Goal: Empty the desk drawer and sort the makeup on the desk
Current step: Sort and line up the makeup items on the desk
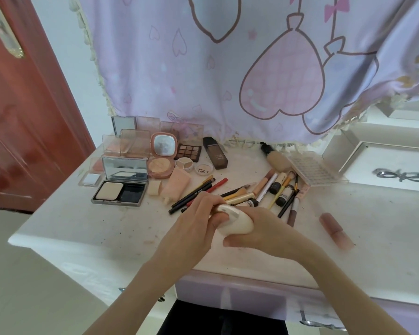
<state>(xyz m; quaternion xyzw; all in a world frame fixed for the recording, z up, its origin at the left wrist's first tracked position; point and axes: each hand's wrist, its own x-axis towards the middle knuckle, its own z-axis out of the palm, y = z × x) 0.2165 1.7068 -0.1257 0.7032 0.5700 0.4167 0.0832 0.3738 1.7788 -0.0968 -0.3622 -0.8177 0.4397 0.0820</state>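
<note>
Over the middle of the white desk top (65,228), both hands meet on a glossy cream egg-shaped case (237,224). The left hand (198,223) curls round its upper end from about nine o'clock, thumb pressed on the pearly cap; the right hand (259,230) cups the rounded base from three o'clock, fingers wrapped beneath. It looks like the case is being opened, closed or checked before sorting, though which cannot be told.

At ten o'clock of the hands, flat items already stand grouped: an open black compact with a mirror lid (121,182), a pink round powder compact (161,155), a small brown eyeshadow palette (188,152) and clear blush cases behind. At twelve o'clock lies a loose fan of dark and red pencils (196,192); at one o'clock, mixed brushes and slim tubes (279,187), with a beige foundation bottle (276,158) and a clear lash tray (317,171) beyond. A pink lip tube (335,230) lies alone at three o'clock.

Below, the lilac drawer front (252,296) sits at six o'clock; its inside is hidden, so whether it is emptied cannot be judged. Sorting seems the step in hand. Next, the egg case likely needs setting down with the compacts, one hand freeing first.
</note>
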